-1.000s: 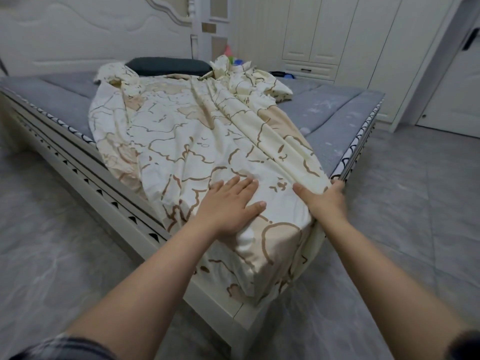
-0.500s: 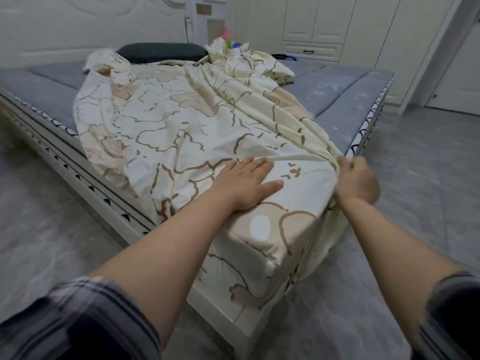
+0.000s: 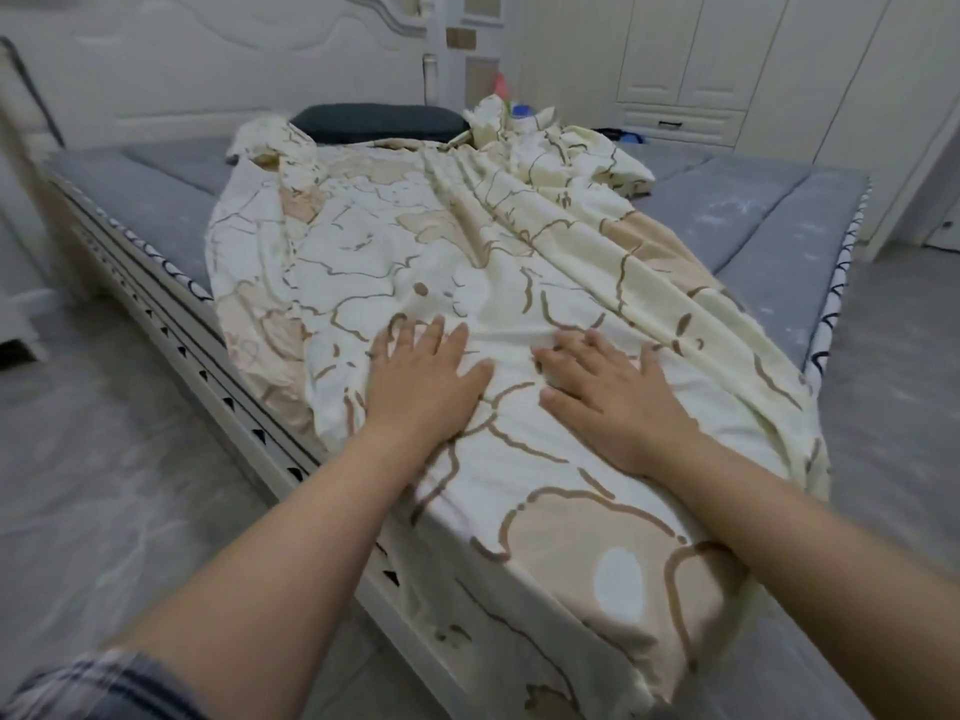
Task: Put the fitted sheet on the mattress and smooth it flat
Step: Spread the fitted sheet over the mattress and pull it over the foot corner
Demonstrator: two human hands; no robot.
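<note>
Both hands, left point(image 3: 423, 384) and right point(image 3: 610, 394), lay flat, fingers spread, gripping nothing, on the sheet point(image 3: 395, 262) bunched beyond them.

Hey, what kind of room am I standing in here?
Most likely a home bedroom. There's a bed with a grey mattress and a white carved headboard, a dark pillow at its head, and white built-in wardrobes along the far wall.

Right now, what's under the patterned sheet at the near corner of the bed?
The sheet drapes over the corner, hiding what lies beneath. Both hands press flat on it. Bare grey mattress shows either side.
</note>
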